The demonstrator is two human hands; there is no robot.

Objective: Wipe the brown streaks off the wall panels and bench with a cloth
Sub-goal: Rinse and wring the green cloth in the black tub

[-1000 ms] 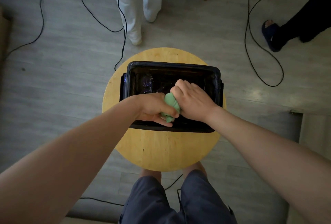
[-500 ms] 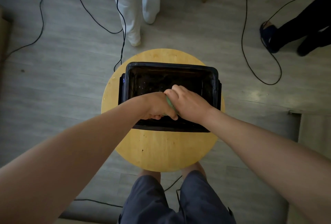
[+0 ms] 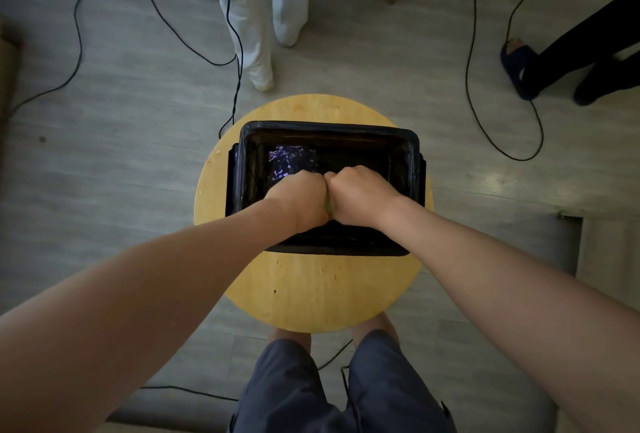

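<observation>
Since a second ago, the green cloth [image 3: 328, 206] has been swallowed almost wholly between the two fists. Where a bulge of it was seen, only a thin sliver is now shown at the seam of the knuckles. The left hand [image 3: 298, 197] and right hand [image 3: 360, 195] are both clenched on it. They are pressed knuckle to knuckle at the centre of the frame, over the near half of the black tub [image 3: 329, 128], which stands on the round wooden stool [image 3: 322, 294]. A glint at the tub's upper left suggests water, so a wringing is judged to be under way. The cloth is taken to be soft, light and sodden. It can be bunched anywhere, but is best gripped at both ends and twisted hard, so that fewer drips are carried to the surfaces to be wiped. Neither wall panels nor bench can be made out.
</observation>
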